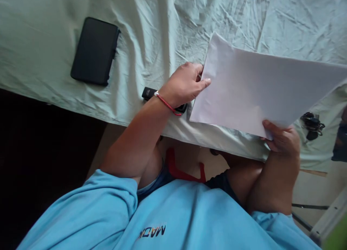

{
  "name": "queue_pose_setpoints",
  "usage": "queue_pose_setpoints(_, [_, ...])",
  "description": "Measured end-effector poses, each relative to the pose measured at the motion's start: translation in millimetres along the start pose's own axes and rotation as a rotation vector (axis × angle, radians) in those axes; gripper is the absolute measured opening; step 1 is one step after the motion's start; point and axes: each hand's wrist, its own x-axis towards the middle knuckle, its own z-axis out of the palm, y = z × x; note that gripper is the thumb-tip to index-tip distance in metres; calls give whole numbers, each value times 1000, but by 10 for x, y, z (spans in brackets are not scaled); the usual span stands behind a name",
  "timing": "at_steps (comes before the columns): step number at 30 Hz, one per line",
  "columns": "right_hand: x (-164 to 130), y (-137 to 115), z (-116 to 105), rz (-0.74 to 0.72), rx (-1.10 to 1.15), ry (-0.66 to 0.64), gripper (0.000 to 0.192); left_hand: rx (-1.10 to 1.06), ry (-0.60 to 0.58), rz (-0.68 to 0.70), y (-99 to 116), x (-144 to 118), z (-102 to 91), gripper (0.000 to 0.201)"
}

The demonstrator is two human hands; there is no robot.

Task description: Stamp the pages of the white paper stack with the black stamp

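A large white sheet of paper [252,87], perhaps more than one layer, is held above the cloth between my two hands. My left hand [187,83] pinches its left edge, thumb on top and fingers curled behind. At the lower right edge my right hand [283,139] grips the paper, thumb on the upper face and the other fingers underneath. A red string bracelet [168,104] circles my left wrist. Under that wrist lies a small black object [148,93], partly hidden by the arm.
A wrinkled pale green cloth [146,43] covers the surface. On it lie a black rectangular case [94,51] at the left and a bunch of keys [312,125] to the right of my right hand. Something dark blue [340,141] sits at the far right edge.
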Motion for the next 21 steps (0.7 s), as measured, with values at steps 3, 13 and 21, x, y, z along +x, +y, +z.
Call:
queue_pose_setpoints(3, [16, 31, -15, -11, 7, 3, 61, 146, 15, -59, 32, -17, -9, 26])
queue_pose_setpoints(13, [39, 58, -68, 48, -50, -90, 56, -11, 267, -174, -41, 33, 52, 29])
queue_pose_setpoints(21, [14, 51, 16, 17, 16, -125, 52, -132, 400, -131, 75, -26, 29, 20])
